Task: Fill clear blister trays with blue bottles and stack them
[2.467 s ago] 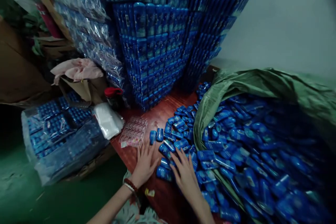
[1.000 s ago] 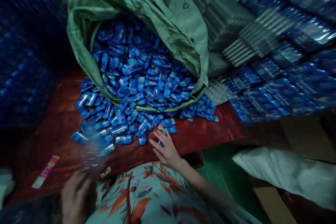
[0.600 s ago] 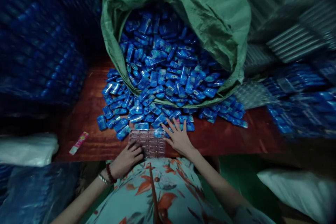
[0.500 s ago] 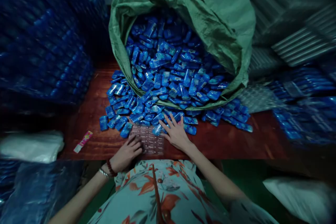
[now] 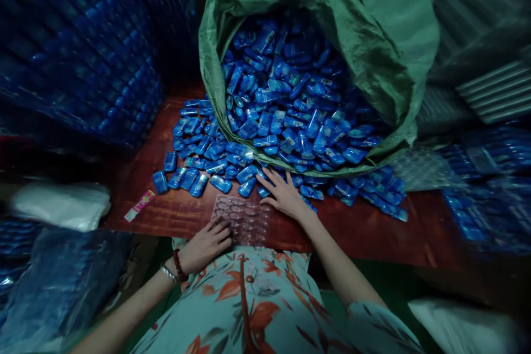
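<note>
A clear plastic tray with rows of small hollows (image 5: 244,218) lies on the red-brown table near its front edge. My left hand (image 5: 209,243) rests at the tray's lower left corner, fingers bent and slightly apart, holding nothing I can see. Beyond the tray's upper right corner, my right hand (image 5: 282,196) is spread over the front of a heap of small blue packets (image 5: 215,149), fingertips touching some of them. Behind the heap a green woven sack (image 5: 377,27) lies open towards me, full of the same blue packets (image 5: 286,94).
Tall stacks of filled blue trays (image 5: 83,55) stand at the left. A pink wrapper (image 5: 140,206) and a white bag (image 5: 60,204) lie at the front left. More blue packs (image 5: 489,210) and stacked clear trays (image 5: 493,88) are at the right.
The view has shifted, so the sack appears further right. The blue packets that overlapped the tray's top edge now lie beyond it, and my right hand has moved a little to the right.
</note>
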A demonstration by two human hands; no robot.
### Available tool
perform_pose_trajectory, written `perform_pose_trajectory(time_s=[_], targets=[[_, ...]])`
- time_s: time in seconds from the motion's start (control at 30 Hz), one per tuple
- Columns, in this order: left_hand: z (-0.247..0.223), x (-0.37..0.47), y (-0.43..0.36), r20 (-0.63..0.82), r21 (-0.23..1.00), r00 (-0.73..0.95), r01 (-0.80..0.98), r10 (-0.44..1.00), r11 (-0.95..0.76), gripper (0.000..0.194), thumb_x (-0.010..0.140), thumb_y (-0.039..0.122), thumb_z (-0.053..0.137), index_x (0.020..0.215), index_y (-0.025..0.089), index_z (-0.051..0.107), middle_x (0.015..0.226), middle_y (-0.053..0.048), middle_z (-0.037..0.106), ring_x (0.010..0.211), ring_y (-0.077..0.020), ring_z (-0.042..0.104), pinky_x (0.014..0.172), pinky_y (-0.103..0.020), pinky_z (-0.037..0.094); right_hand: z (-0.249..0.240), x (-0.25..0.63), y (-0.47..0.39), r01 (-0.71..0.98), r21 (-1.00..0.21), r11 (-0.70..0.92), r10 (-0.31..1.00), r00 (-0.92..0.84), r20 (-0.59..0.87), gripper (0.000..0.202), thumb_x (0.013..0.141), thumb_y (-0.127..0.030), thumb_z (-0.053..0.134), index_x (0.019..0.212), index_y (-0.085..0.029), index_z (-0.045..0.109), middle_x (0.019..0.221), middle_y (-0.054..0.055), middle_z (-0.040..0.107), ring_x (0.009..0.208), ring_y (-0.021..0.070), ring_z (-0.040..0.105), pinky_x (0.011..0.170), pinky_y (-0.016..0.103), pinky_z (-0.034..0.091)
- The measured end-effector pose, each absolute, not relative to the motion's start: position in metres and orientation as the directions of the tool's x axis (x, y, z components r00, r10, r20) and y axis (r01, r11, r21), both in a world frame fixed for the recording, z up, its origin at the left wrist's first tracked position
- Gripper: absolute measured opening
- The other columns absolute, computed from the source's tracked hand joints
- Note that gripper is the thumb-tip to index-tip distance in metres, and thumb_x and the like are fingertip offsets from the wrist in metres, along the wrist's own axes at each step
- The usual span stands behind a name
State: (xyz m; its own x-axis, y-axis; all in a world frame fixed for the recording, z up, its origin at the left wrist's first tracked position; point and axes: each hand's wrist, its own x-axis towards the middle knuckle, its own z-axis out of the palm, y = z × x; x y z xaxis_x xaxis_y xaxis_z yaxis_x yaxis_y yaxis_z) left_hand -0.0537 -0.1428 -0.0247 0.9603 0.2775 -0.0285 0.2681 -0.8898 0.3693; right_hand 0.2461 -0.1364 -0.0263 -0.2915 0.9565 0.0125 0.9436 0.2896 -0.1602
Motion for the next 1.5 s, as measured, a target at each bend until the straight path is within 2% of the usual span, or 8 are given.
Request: perform_pose_trajectory(time_s=[0.2, 0.3, 0.4, 0.7, 0.97, 1.07, 1.3, 1.5], targets=[[-0.015, -0.044, -0.124, 0.133, 0.433, 0.896, 0.332, 0.424, -0.838, 0.019, 0.091, 0.021, 0.038, 0.09, 0.017, 0.057, 0.091, -0.007, 0.058, 0.09, -0.0182, 0.052, 0.092, -0.038, 0.042, 0.004, 0.274, -0.158, 0.941, -0.247, 0.231, 0.972, -0.211, 0.108, 0.038, 0.091, -0.02, 0.038, 0.126, -0.023, 0.053, 0.112, 0.008, 0.061, 0.106, 0.0222, 0.051, 0.086, 0.037, 0.043], [-0.014, -0.043, -0.095, 0.178, 0.488, 0.733, 0.514, 0.657, -0.705, 0.021, 0.091, 0.016, 0.035, 0.094, 0.014, 0.056, 0.092, -0.009, 0.056, 0.085, -0.0186, 0.051, 0.078, -0.033, 0.046, 0.005, 0.273, -0.167, 0.954, -0.26, 0.151, 0.985, -0.124, 0.119, 0.038, 0.087, -0.012, 0.038, 0.116, -0.021, 0.06, 0.101, 0.008, 0.063, 0.093, 0.0222, 0.052, 0.076, 0.035, 0.043], [-0.011, -0.043, -0.059, 0.155, 0.484, 0.648, 0.609, 0.746, -0.629, 0.023, 0.09, 0.013, 0.034, 0.096, 0.014, 0.056, 0.102, -0.011, 0.055, 0.093, -0.0196, 0.051, 0.081, -0.033, 0.045, -0.002, 0.265, -0.166, 0.966, -0.205, 0.157, 0.985, -0.139, 0.099, 0.04, 0.085, -0.009, 0.038, 0.114, -0.023, 0.061, 0.11, 0.008, 0.059, 0.097, 0.0236, 0.05, 0.075, 0.036, 0.042], [-0.006, -0.033, -0.036, -0.042, 0.136, 0.82, 0.57, 0.57, -0.81, 0.042, 0.085, 0.007, 0.036, 0.122, 0.02, 0.05, 0.119, -0.011, 0.051, 0.103, -0.0241, 0.047, 0.085, -0.036, 0.041, -0.012, 0.256, -0.146, 0.982, -0.071, 0.176, 0.984, -0.174, 0.032, 0.046, 0.083, -0.01, 0.041, 0.125, -0.022, 0.052, 0.122, 0.012, 0.051, 0.101, 0.0264, 0.046, 0.075, 0.036, 0.038], [-0.008, -0.009, -0.022, -0.139, 0.022, 0.887, 0.448, 0.441, -0.894, 0.029, 0.084, 0.007, 0.041, 0.109, 0.016, 0.052, 0.105, -0.01, 0.056, 0.096, -0.0229, 0.051, 0.077, -0.033, 0.044, 0.002, 0.24, -0.136, 0.952, -0.269, 0.142, 0.987, -0.114, 0.117, 0.037, 0.085, -0.011, 0.043, 0.118, -0.022, 0.058, 0.114, 0.009, 0.057, 0.105, 0.0221, 0.045, 0.079, 0.034, 0.036], [-0.006, -0.014, -0.016, -0.126, 0.128, 0.871, 0.489, 0.475, -0.863, 0.026, 0.084, 0.007, 0.04, 0.106, 0.015, 0.051, 0.103, -0.011, 0.056, 0.095, -0.0217, 0.054, 0.08, -0.033, 0.045, 0.009, 0.22, -0.116, 0.947, -0.266, 0.183, 0.981, -0.157, 0.114, 0.033, 0.087, -0.014, 0.044, 0.116, -0.021, 0.058, 0.112, 0.009, 0.058, 0.103, 0.0221, 0.045, 0.078, 0.034, 0.035], [0.005, -0.04, -0.045, 0.034, 0.776, 0.61, 0.484, 0.792, -0.406, 0.026, 0.089, 0.031, 0.045, 0.112, 0.017, 0.048, 0.107, -0.006, 0.057, 0.097, -0.0175, 0.055, 0.088, -0.031, 0.044, 0.011, 0.193, -0.083, 0.937, -0.149, 0.316, 0.944, -0.326, -0.055, 0.034, 0.089, -0.016, 0.042, 0.121, -0.02, 0.052, 0.114, 0.011, 0.053, 0.1, 0.0246, 0.045, 0.079, 0.037, 0.036], [-0.003, -0.032, -0.08, -0.117, 0.907, 0.431, 0.413, 0.895, -0.081, 0.033, 0.085, 0.038, 0.053, 0.11, 0.016, 0.048, 0.101, -0.004, 0.058, 0.093, -0.0171, 0.056, 0.084, -0.03, 0.046, 0.001, 0.202, -0.068, 0.91, -0.095, 0.404, 0.912, -0.409, -0.03, 0.031, 0.086, -0.007, 0.041, 0.111, -0.018, 0.056, 0.103, 0.008, 0.056, 0.099, 0.024, 0.045, 0.078, 0.035, 0.035]])
